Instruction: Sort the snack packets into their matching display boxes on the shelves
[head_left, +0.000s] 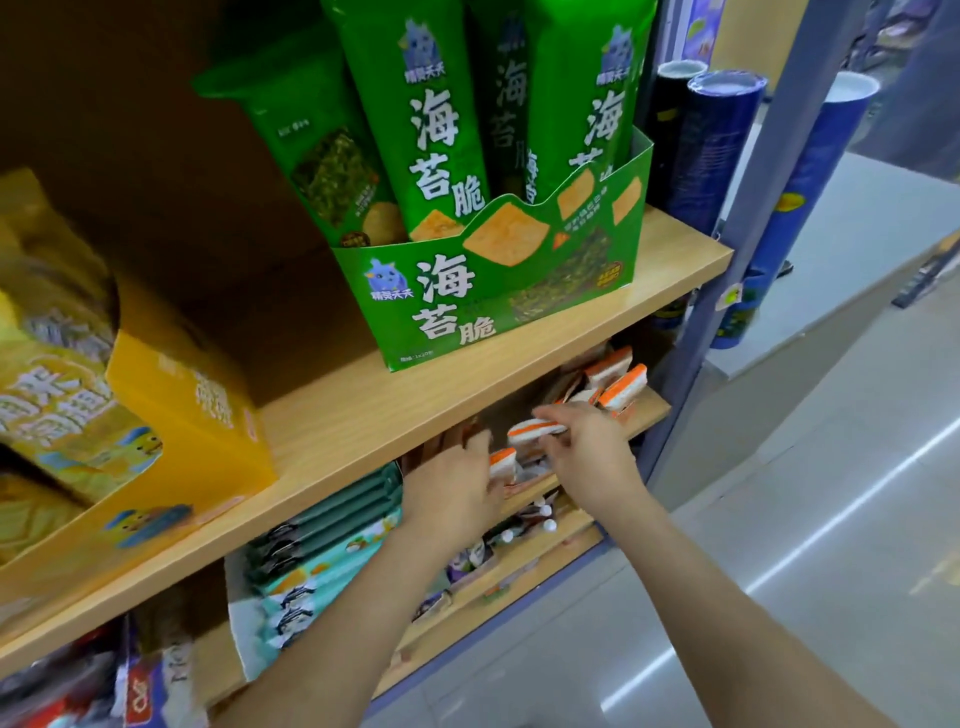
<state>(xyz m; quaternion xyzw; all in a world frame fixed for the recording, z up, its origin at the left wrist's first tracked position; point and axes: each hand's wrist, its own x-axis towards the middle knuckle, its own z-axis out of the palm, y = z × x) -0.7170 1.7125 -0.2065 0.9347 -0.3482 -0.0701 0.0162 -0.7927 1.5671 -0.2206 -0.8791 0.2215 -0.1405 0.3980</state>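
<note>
Down on the second shelf (649, 410), under the top board, the right hand (582, 441) pinches a flat orange-and-white packet (537, 430) between thumb and curled fingers, holding it level just above the wood. The left hand (452, 488) reaches in just beside it, fingers pointing toward a second orange-and-white packet (503, 460) that stands on edge. Blur hides whether that hand has hold of anything. More packets of the same kind (618, 382) lean together further back to the right on that shelf.

Light wood makes up the top board (519, 374). On it stands a green display box (493, 301) with tall green packets (415, 130) upright inside, and well to the left sit yellow boxes (192, 410), blurred. Below the board, left of the hands, teal packets (332, 519) are stacked at a slant. A grey-blue metal post (722, 312) closes the shelf end, and dark blue tubes (722, 150) stand beyond it. The floor (831, 519) is pale glossy tile with streaks of reflected light.
</note>
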